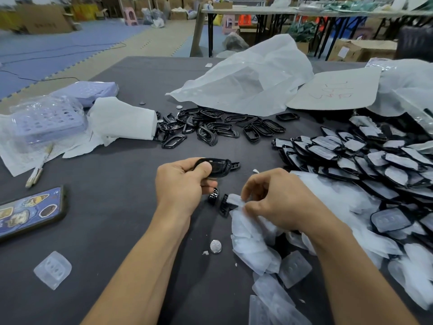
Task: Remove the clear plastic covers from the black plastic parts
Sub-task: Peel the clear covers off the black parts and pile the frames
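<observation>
Covers: nearest me, on the right of the dark worktop, I see a heap of clear covers lying over one another; a lone cover lies well apart on the left.
Disc: a small silver disc lies flat just left of the heap.
Phone: a phone in a sticker case lies at the left edge.
Right hand: the right hand has its fingers curled, thumb and fingertips pinching a single cover at the top of the heap.
Small pieces: I make out two small black pieces on the worktop between the hands.
Left hand: the left hand grips a black part, thumb on top, one end sticking out to the right.
Covered parts: a wide pile of covered parts overlaps on the right, each under a cloudy cover.
Frames: a loose pile of black frames sits beyond the hands.
Basket: a lilac basket wrapped in plastic stands far left.
Bag and card: a white bag lies behind the frames, with a cardboard sheet bearing red writing to its right.
</observation>
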### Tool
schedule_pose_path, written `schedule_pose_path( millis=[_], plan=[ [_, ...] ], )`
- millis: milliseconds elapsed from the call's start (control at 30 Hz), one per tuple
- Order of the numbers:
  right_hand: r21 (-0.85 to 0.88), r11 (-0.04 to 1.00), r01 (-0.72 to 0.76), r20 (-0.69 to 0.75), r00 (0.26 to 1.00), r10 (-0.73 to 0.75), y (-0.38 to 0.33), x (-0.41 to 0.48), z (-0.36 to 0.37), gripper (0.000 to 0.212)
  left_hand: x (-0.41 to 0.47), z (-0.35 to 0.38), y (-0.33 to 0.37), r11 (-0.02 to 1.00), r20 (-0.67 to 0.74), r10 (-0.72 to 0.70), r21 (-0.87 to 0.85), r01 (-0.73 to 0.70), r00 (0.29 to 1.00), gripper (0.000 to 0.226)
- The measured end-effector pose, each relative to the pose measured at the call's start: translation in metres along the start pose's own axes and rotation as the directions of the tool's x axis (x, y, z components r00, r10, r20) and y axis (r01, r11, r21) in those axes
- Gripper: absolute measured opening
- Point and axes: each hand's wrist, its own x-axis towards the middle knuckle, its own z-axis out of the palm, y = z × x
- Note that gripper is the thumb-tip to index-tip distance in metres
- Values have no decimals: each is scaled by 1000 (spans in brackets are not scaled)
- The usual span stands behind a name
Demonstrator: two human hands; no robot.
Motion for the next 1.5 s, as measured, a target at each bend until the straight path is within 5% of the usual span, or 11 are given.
schedule_pose_path(
  millis=[200,333,433,933,1200,1400,1500],
  plan=[
    [329,943,-52,-53,996,73,3,0,-1,20,0,2,-2,999,-17,28,39,-28,999,25],
    [767,639,-46,-119,970,213,-2,3,-2,25,-2,3,-3,996,-14,56,67,-55,998,25],
    [898,440,-8,-96,972,213,-11,3,5,21,-4,6,-5,986,-9,97,133,-95,995,27],
    [778,616,127,-234,968,96,-15,5,27,22,-12,9,-1,961,95,194,183,-209,976,47],
    [599,779,185,-375,925,69,-8,9,29,16,-7,7,-7,934,262,225,218,-284,938,14],
    [751,651,112,-194,979,56,-8,10,24,18,-3,3,-6,944,203,232,191,-271,951,19],
    [865,502,3,-106,979,177,-11,10,20,40,-3,4,-5,943,160,257,176,-284,953,20]
  ],
)
